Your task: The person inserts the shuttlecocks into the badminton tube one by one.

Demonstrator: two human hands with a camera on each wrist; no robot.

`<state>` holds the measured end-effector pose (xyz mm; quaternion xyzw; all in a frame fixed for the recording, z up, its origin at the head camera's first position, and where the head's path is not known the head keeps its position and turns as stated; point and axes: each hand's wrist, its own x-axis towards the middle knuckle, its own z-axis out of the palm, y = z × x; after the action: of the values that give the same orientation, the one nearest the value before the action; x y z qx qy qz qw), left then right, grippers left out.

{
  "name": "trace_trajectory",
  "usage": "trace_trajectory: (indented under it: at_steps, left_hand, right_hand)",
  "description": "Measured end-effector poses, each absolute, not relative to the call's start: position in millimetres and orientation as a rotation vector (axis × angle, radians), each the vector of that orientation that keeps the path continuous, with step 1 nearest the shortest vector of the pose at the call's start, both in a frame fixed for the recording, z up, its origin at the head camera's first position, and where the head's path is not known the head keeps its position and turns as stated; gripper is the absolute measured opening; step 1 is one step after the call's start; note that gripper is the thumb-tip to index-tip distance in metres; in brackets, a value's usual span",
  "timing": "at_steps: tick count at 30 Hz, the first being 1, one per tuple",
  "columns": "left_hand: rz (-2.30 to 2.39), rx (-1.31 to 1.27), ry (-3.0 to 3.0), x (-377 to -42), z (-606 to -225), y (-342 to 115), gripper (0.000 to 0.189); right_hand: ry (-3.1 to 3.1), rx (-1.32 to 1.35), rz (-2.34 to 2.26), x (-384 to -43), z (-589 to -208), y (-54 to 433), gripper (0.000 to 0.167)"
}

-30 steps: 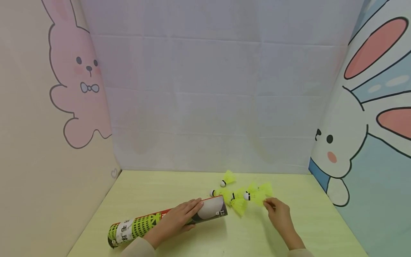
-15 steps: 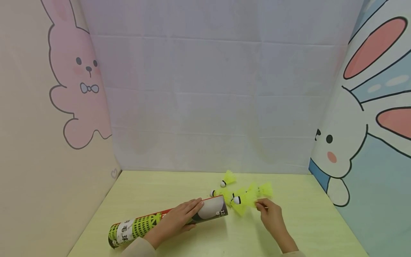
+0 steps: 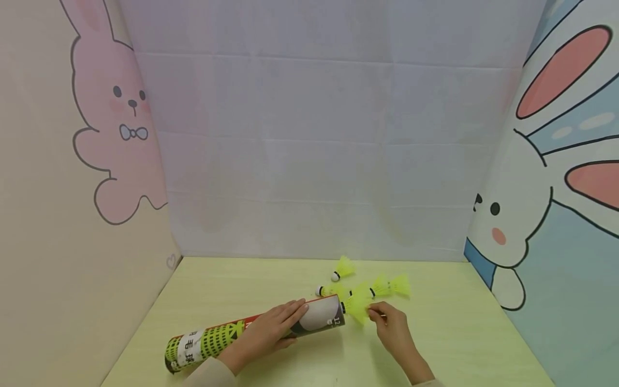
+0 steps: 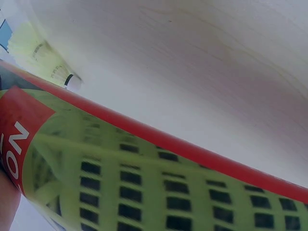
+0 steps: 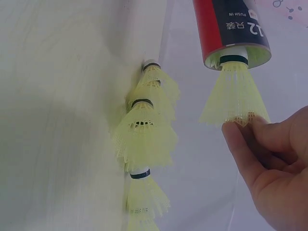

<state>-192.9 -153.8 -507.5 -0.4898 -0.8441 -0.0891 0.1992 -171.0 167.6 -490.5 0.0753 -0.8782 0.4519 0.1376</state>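
My left hand (image 3: 265, 333) holds a long printed shuttlecock tube (image 3: 316, 316), its fingers over the top and the thumb on the near side. The tube lies slantwise, its open end toward the right. In the left wrist view, the tube's green netting print (image 4: 159, 183) fills the lower part. My right hand (image 3: 394, 329) pinches a yellow shuttlecock (image 5: 236, 94) by the skirt's edge between thumb and fingers. In the right wrist view, its white cork is in the tube's mouth (image 5: 262, 60), and the skirt is outside. How deep the tube is filled cannot be seen.
Several other yellow shuttlecocks (image 5: 144, 137) lie on the pale table (image 3: 232, 274) behind the tube's open end. One shuttlecock (image 3: 344, 267) lies apart, near the back wall (image 3: 309, 161). Rabbit-printed panels stand at both sides.
My right hand has carried the pinched shuttlecock leftward and slightly down, cork first, from above the other shuttlecocks into the tube's mouth. The left hand and tube have hardly moved.
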Motion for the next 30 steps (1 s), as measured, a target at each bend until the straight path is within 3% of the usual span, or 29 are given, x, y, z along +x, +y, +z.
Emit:
trace_trajectory:
  at_steps: [30]
  left_hand:
    - [-0.26, -1.375, -2.369, -192.3, -506.4, -153.7, 0.075]
  right_hand:
    - [-2.408, 0.471, 1.325, -174.3, -496.7, 132.6, 0.009]
